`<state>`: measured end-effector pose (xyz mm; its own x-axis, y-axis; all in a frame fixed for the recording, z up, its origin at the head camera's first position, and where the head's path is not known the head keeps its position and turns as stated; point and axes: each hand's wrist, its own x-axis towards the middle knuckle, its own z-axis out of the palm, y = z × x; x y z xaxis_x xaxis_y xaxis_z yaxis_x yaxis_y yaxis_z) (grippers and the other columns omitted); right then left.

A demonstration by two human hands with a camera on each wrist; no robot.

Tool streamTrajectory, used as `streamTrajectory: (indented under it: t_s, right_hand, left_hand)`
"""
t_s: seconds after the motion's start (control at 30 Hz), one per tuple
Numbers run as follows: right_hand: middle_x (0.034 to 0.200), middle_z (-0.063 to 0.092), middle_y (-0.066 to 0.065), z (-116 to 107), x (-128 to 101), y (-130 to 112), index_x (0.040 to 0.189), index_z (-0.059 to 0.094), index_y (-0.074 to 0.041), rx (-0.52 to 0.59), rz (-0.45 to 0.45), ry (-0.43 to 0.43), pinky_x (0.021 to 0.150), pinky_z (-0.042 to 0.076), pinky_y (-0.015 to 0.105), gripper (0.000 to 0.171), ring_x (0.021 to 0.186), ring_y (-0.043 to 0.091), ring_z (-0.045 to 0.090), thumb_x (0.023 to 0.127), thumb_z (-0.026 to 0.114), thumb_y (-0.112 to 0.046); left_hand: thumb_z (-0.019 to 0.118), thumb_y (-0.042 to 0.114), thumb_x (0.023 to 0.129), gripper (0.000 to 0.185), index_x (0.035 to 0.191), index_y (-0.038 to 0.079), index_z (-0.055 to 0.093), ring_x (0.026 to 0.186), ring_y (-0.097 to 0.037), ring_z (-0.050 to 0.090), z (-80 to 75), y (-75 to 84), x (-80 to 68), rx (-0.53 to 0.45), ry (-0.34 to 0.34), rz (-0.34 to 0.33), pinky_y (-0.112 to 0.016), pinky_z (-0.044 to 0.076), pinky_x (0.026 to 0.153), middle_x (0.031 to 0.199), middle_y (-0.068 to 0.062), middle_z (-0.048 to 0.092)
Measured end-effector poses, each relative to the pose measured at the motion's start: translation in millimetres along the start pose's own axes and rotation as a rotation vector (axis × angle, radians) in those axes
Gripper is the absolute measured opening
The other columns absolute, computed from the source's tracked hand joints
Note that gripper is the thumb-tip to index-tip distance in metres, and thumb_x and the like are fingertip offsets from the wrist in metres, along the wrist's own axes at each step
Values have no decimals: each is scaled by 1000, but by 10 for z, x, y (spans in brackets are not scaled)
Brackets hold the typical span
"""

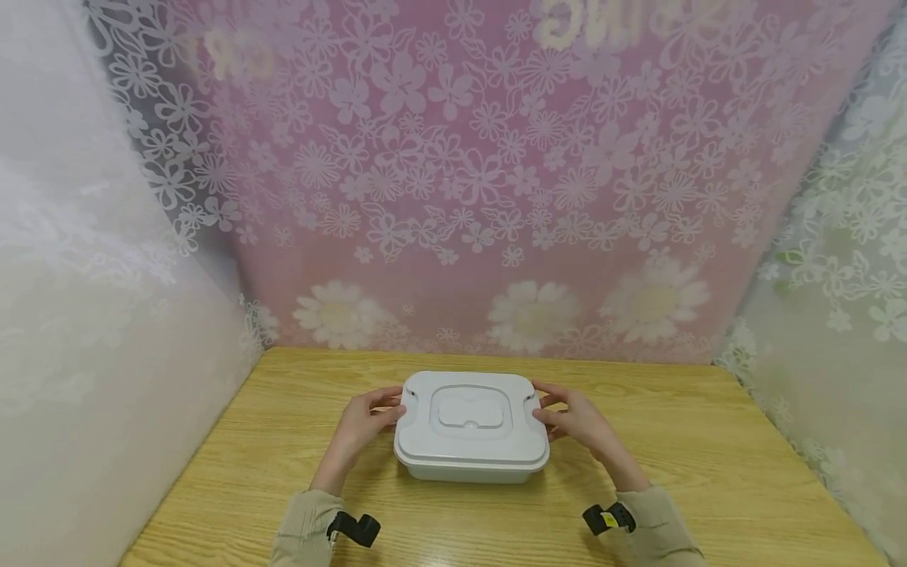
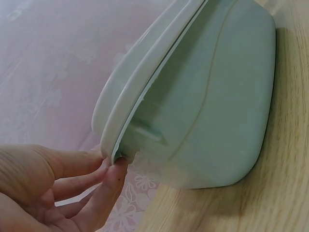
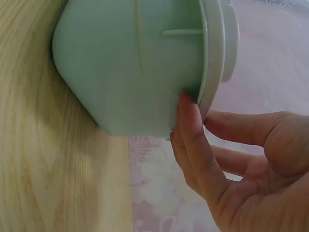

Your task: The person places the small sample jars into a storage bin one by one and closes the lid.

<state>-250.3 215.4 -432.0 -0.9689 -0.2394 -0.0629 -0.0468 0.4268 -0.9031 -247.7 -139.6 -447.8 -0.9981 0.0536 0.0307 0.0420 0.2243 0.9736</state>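
A storage box with a white lid (image 1: 471,441) stands in the middle of the table, its pale green body (image 2: 222,96) showing below the rim in both wrist views. At the box's left end my left hand (image 1: 363,421) pinches the rim, thumb on the lid's edge and fingertips under it. My right hand (image 1: 577,417) grips the opposite end likewise; in the right wrist view its fingers (image 3: 190,125) reach beneath the rim while the thumb rests against the lid's edge. The lid sits on the box. Its top has a raised rectangular panel. What is inside is hidden.
The wooden table (image 1: 283,457) runs back to a pink floral curtain (image 1: 460,197). Pale patterned sheets hang at the left (image 1: 106,315) and right (image 1: 836,331). Black wrist straps (image 1: 354,528) sit on both forearms.
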Motion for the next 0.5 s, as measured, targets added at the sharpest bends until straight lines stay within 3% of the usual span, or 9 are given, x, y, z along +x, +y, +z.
streamTrajectory:
  t_s: [0.37, 0.5]
  right_hand:
    - [118, 57, 27, -16, -14, -26, 151, 40, 7, -24, 17, -12, 67, 61, 47, 58, 70, 20, 64, 99, 63, -4]
    - [132, 52, 35, -30, -57, -19, 153, 37, 6, -76, -14, -2, 73, 61, 48, 60, 88, 32, 69, 102, 62, -14]
  left_hand:
    - [70, 2, 94, 37, 129, -9, 65, 90, -26, 72, 35, -25, 26, 17, 3, -4, -42, 62, 78, 115, -24, 69]
    - [65, 11, 100, 38, 134, -5, 62, 100, -31, 70, 49, -2, 17, 140, 1, 21, -43, 61, 81, 123, -23, 67]
